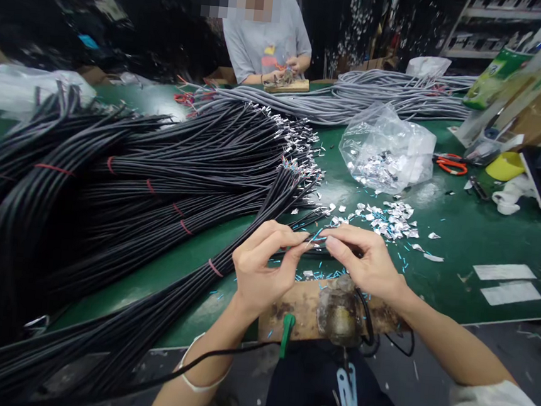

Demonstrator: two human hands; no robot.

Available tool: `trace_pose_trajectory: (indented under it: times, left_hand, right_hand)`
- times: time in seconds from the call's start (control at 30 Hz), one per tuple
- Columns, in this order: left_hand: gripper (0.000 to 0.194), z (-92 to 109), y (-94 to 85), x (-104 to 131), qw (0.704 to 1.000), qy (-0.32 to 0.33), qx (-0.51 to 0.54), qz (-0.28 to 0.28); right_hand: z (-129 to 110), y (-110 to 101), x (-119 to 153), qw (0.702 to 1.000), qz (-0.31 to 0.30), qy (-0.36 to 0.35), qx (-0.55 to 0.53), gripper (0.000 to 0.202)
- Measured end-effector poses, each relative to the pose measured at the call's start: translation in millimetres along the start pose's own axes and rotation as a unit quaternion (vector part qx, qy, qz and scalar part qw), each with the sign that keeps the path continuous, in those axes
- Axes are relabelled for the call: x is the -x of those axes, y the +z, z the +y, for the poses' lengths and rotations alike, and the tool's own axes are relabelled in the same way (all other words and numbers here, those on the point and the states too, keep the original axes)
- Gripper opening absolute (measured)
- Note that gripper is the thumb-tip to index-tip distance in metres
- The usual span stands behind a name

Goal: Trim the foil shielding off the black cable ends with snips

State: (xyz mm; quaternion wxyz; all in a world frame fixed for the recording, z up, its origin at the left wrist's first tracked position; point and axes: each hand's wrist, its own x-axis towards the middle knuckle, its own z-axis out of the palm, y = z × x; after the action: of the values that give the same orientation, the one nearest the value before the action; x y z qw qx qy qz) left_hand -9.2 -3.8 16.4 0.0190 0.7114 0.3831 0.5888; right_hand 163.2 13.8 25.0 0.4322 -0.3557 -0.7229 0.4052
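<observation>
My left hand (pixel 267 266) is closed, with thumb and forefinger pinching the end of a thin cable that has white and blue wires (pixel 317 235) fanned out. From the right, my right hand (pixel 367 262) pinches the same wires, its fingertips close to the left ones. Fingers partly hide the cable end. Just below both hands, a worn metal fixture (pixel 340 310) stands on a wooden board (pixel 284 308) at the table edge. Left of my hands lies a tied bundle of black cables (pixel 243 242) with stripped ends.
Large black cable bundles (pixel 125 178) cover the left of the green table (pixel 460 245). Foil and blue scraps (pixel 392 220) lie ahead, near a clear plastic bag (pixel 389 144) and orange-handled scissors (pixel 451 164). Grey cables (pixel 355 97) stretch across the back, where another person (pixel 268 45) works.
</observation>
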Motion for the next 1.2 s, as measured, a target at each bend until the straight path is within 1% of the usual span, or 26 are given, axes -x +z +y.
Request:
trace_pose_trajectory:
  times: [0.1, 0.17, 0.2, 0.3, 0.4, 0.43, 0.5, 0.53, 0.6, 0.67, 0.7, 0.73, 0.77, 0.8, 0.83, 0.93, 1.0, 1.1, 1.17, 1.2]
  left_hand:
    - [0.018, 1, 1.7, 0, 1.0, 0.012, -0.018, 0.002]
    - [0.018, 2, 2.9, 2, 0.999, 0.004, -0.04, 0.004]
    - [0.018, 2, 3.3, 3, 0.999, -0.01, -0.048, 0.006]
    - [0.013, 4, 3.2, 6, 0.996, -0.08, -0.04, 0.006]
    - [0.003, 5, 1.1, 6, 0.987, -0.157, 0.016, -0.037]
    - [0.004, 6, 0.2, 5, 0.981, -0.184, 0.042, -0.054]
    - [0.015, 7, -1.8, 1, 0.96, -0.245, 0.104, -0.084]
    - [0.02, 7, -3.0, -1, 0.945, -0.278, 0.138, -0.102]
    - [0.031, 7, -5.5, -6, 0.903, -0.346, 0.208, -0.148]
    - [0.038, 6, -7.9, -9, 0.853, -0.402, 0.27, -0.193]
    - [0.041, 5, -8.8, -10, 0.832, -0.423, 0.294, -0.208]
    - [0.042, 5, -9.3, -10, 0.816, -0.438, 0.311, -0.214]
    - [0.042, 4, -9.3, -11, 0.809, -0.445, 0.32, -0.213]
    - [0.041, 4, -8.8, -10, 0.81, -0.445, 0.321, -0.205]
    - [0.038, 4, -7.8, -10, 0.82, -0.439, 0.314, -0.19]
    - [0.028, 7, -2.8, -6, 0.866, -0.401, 0.267, -0.137]
    - [0.021, 9, 0.9, -3, 0.889, -0.376, 0.233, -0.12]
    - [0.015, 12, 5.0, 2, 0.909, -0.348, 0.197, -0.12]
    - [0.015, 11, 6.3, 5, 0.911, -0.346, 0.186, -0.128]
    - [0.016, 10, 6.4, 5, 0.909, -0.347, 0.185, -0.136]
  right_hand:
    - [2, 1, 0, 0.999, -0.003, 0.024, -0.029, 0.024]
    - [2, 3, 0, 0.999, 0.016, 0.029, -0.038, 0.023]
    - [2, 3, 0, 0.999, 0.031, 0.027, -0.033, 0.023]
    - [0, 4, 2, 0.997, 0.076, 0.01, 0.011, 0.023]
    - [-2, 5, 4, 0.992, 0.102, -0.017, 0.069, 0.023]
    - [-3, 5, 5, 0.99, 0.106, -0.029, 0.085, 0.023]
    - [-4, 5, 6, 0.987, 0.112, -0.054, 0.106, 0.021]
    - [-4, 6, 7, 0.985, 0.111, -0.067, 0.112, 0.02]
    - [-5, 6, 7, 0.984, 0.107, -0.084, 0.117, 0.018]
    - [-5, 6, 7, 0.984, 0.102, -0.093, 0.115, 0.017]
    - [-5, 6, 6, 0.984, 0.099, -0.092, 0.113, 0.016]
    - [-4, 6, 6, 0.985, 0.097, -0.089, 0.111, 0.016]
    - [-4, 5, 5, 0.986, 0.098, -0.082, 0.109, 0.015]
    - [-3, 5, 4, 0.986, 0.102, -0.072, 0.106, 0.015]
    - [-2, 4, 3, 0.987, 0.109, -0.06, 0.097, 0.015]
    - [1, 4, 2, 0.993, 0.116, -0.022, 0.023, 0.012]
    - [2, 4, 2, 0.994, 0.11, -0.002, -0.026, 0.014]
    - [3, 5, 1, 0.991, 0.122, 0.024, -0.059, 0.017]
    - [4, 6, 0, 0.988, 0.127, 0.033, -0.086, 0.019]
    - [6, 6, -1, 0.987, 0.119, 0.036, -0.106, 0.02]
